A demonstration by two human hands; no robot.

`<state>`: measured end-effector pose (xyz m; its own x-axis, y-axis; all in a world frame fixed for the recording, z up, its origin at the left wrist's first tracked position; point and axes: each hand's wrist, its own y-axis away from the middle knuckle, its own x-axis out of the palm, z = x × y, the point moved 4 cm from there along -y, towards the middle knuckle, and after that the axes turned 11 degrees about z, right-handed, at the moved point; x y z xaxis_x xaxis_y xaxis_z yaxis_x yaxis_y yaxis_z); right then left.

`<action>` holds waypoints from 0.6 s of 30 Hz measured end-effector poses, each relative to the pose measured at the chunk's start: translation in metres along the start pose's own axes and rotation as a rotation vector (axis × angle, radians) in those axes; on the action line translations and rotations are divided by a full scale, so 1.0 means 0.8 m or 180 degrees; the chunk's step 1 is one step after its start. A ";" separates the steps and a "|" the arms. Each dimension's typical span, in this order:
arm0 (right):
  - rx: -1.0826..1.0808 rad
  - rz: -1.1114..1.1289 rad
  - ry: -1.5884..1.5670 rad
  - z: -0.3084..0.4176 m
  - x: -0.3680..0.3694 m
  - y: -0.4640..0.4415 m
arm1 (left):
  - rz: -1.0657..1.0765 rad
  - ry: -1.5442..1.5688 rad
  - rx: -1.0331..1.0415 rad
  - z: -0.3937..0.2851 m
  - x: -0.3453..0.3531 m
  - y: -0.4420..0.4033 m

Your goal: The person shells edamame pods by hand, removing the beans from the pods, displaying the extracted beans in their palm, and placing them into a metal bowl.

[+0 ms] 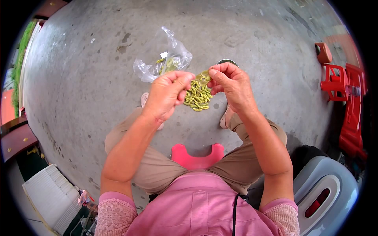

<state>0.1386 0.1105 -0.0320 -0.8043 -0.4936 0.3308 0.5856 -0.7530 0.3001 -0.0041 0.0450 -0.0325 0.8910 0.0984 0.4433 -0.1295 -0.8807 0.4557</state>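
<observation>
The right hand [232, 84] pinched a split green pod [203, 78] above the soybean pods [197, 98] heaped on the concrete floor [260, 51]. The left hand [169, 92], thumb and fingers pressed together, was just beside it; whether it gripped anything was unclear.
</observation>
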 end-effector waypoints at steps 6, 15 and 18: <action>-0.0113 -0.0017 0.0519 -0.001 0.012 0.005 | 0.0392 0.0217 -0.0551 0.019 0.012 -0.001; -0.0038 0.0131 0.0593 -0.001 0.019 0.008 | 0.0434 0.0242 -0.0400 0.020 0.013 -0.001; 0.0056 0.0124 0.0466 -0.002 0.019 0.009 | 0.0424 0.0256 -0.0432 0.030 0.005 -0.006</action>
<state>0.1305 0.0965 -0.0263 -0.7863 -0.5815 0.2088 0.6173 -0.7249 0.3057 0.0106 0.0385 -0.0515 0.8251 0.0269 0.5643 -0.3061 -0.8183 0.4865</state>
